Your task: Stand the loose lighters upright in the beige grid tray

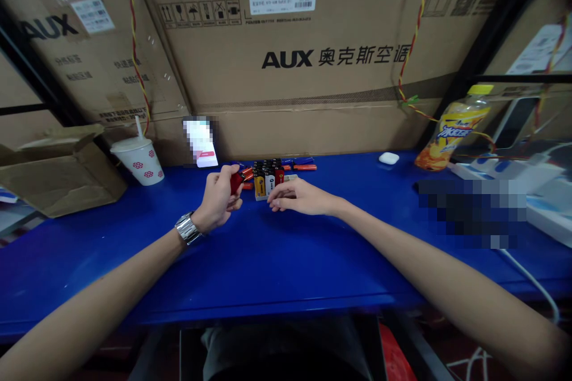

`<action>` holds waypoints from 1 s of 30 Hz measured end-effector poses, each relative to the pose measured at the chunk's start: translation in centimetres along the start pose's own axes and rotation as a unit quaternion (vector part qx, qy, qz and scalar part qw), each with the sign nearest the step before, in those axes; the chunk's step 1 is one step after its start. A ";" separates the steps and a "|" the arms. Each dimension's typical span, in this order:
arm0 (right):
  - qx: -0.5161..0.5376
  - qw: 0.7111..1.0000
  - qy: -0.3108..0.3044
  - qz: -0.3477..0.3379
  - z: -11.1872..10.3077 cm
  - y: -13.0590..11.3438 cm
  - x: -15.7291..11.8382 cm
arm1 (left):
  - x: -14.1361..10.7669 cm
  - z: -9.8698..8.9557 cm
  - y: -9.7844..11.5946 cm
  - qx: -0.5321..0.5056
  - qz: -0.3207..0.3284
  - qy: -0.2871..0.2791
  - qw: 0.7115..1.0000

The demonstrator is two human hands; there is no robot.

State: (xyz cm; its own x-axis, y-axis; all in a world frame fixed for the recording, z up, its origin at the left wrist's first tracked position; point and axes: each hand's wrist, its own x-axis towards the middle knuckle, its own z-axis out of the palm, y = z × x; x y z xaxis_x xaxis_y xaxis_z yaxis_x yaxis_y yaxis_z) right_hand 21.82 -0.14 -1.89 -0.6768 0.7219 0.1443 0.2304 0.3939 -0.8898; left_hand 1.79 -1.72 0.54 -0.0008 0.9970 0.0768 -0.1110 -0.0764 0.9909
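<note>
My left hand (220, 195), with a silver watch (187, 228) on its wrist, is closed around a small red item (235, 182) at the left of a pack. That pack is a tray of upright small items (269, 178) with yellow, white and red sides and black tops, perhaps lighters or batteries. My right hand (297, 196) rests at the tray's front right corner, its fingers curled together; what they grip, if anything, is hidden. Orange and blue pieces (304, 165) lie loose behind and beside the tray.
On the blue table (277, 262) stand a paper bag (67, 175), a white cup with straw (140, 161) and a lit phone (201, 141). To the right are a white case (388, 158), an orange drink bottle (451, 131) and cables. Large cartons (313, 95) form the back.
</note>
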 end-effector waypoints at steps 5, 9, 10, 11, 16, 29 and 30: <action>-0.003 1.000 -0.003 0.004 0.0 -0.1 0.0 | 0.0 -0.1 -0.2 0.021 0.014 -0.013 1.000; -0.003 1.000 -0.002 0.005 0.0 0.0 0.0 | 0.1 -0.1 -0.2 0.037 0.017 -0.010 0.999; -0.004 1.000 -0.003 0.005 0.0 0.0 0.0 | 0.1 -0.1 -0.2 0.038 0.016 -0.008 0.999; -0.004 1.000 -0.004 0.004 0.0 0.1 0.0 | 0.1 -0.1 -0.1 0.038 0.012 -0.008 0.999; -0.011 1.000 -0.004 -0.013 0.0 0.4 0.0 | 0.2 -0.1 -0.3 0.035 -0.023 -0.046 0.998; 0.050 0.994 0.087 -0.033 0.6 -0.9 0.2 | -0.1 -0.1 -1.2 0.217 0.206 -0.191 0.935; 0.055 0.993 0.096 -0.041 0.6 -1.0 0.2 | -0.3 0.0 -1.2 0.236 0.214 -0.200 0.927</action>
State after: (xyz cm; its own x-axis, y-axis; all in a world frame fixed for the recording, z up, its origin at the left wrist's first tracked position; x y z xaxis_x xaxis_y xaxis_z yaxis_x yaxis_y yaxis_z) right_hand 21.03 -0.74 -1.20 -0.5424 0.7892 0.2881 0.0955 0.3986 -0.9121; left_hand 1.88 -1.88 -0.71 0.4342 0.7996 0.4150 0.2618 -0.5528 0.7912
